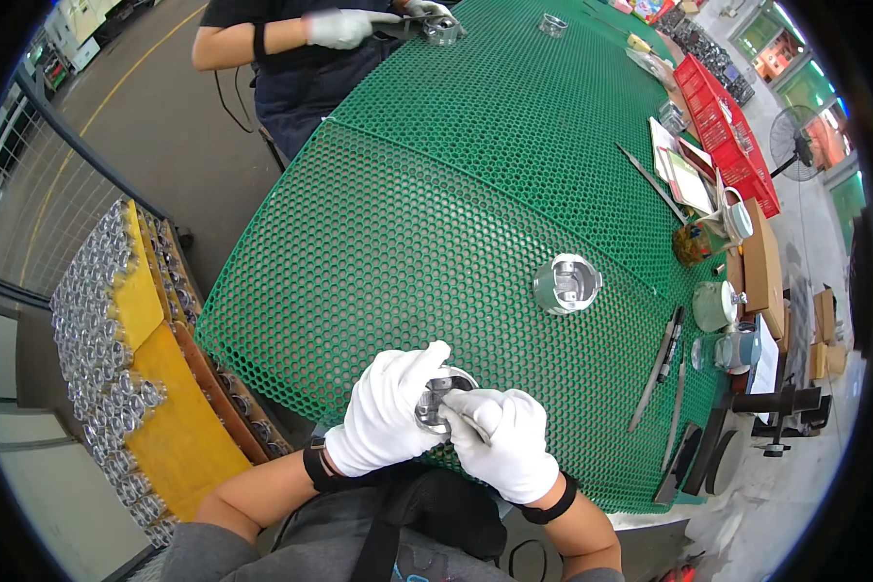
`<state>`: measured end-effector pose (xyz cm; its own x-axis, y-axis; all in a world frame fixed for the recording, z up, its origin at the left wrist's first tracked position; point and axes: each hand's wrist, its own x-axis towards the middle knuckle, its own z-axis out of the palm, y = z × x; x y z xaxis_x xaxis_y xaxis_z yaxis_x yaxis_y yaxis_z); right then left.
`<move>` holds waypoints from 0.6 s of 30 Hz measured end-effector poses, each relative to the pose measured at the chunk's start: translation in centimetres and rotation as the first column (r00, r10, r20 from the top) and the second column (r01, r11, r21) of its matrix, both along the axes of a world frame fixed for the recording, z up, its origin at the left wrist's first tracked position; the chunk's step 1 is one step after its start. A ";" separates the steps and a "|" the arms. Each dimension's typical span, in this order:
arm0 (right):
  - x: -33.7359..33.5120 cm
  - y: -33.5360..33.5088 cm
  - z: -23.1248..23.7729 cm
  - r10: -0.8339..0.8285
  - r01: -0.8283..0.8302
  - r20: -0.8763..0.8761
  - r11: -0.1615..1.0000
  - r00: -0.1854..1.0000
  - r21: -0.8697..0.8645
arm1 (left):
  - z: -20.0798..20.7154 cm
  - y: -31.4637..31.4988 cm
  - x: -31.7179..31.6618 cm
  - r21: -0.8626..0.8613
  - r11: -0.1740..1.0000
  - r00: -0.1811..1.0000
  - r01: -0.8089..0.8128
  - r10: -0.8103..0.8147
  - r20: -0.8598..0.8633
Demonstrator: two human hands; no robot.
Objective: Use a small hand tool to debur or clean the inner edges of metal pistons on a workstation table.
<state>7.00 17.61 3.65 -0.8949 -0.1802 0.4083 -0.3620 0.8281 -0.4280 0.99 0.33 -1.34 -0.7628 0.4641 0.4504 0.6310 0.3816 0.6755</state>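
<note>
My left hand, in a white glove, is wrapped round a shiny metal piston, its hollow side facing up. My right hand, also gloved in white, is closed on a thin grey metal tool at the piston's rim. Most of that tool is hidden by the fingers, so I cannot tell its exact kind. A second piston stands apart on the green honeycomb mat, beyond my right hand.
Files and a marker lie at the right, beside glass jars. Farther back are a notebook and red crates. A co-worker's gloved hand works at another piston. Stacked pistons fill a cart at the left.
</note>
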 end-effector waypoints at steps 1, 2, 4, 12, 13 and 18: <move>0.0 -0.1 0.1 -0.012 0.012 -0.020 1.000 1.000 0.014 | 0.0 0.0 0.0 0.000 1.000 1.000 0.008 -0.008 0.000; -0.1 -0.2 0.1 -0.023 0.024 -0.041 0.999 0.999 0.028 | 0.2 0.0 -0.1 0.002 1.000 1.000 0.006 -0.006 0.001; 0.0 -0.4 -0.2 -0.030 0.030 -0.030 1.000 0.999 0.001 | 0.7 0.0 -0.1 -0.035 0.999 1.000 0.017 -0.016 0.021; -0.5 1.6 -0.3 0.151 -0.147 0.069 0.987 0.986 -0.057 | 0.5 -0.4 -0.1 -0.016 0.998 0.998 0.055 -0.054 0.014; -0.8 1.8 -0.1 0.172 -0.166 0.115 0.984 0.978 -0.056 | 0.5 -0.4 -0.2 -0.028 0.998 0.998 0.055 -0.054 0.011; -1.8 3.1 1.3 0.221 -0.176 0.226 0.963 0.949 -0.202 | 0.8 -0.3 -0.6 -0.026 0.997 0.997 0.078 -0.078 0.014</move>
<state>5.21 20.75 4.90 -0.9245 -0.3092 0.2231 -0.3769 0.6526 -0.6573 0.43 0.06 -0.50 -0.7293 0.5341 0.4277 0.6510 0.3491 0.6741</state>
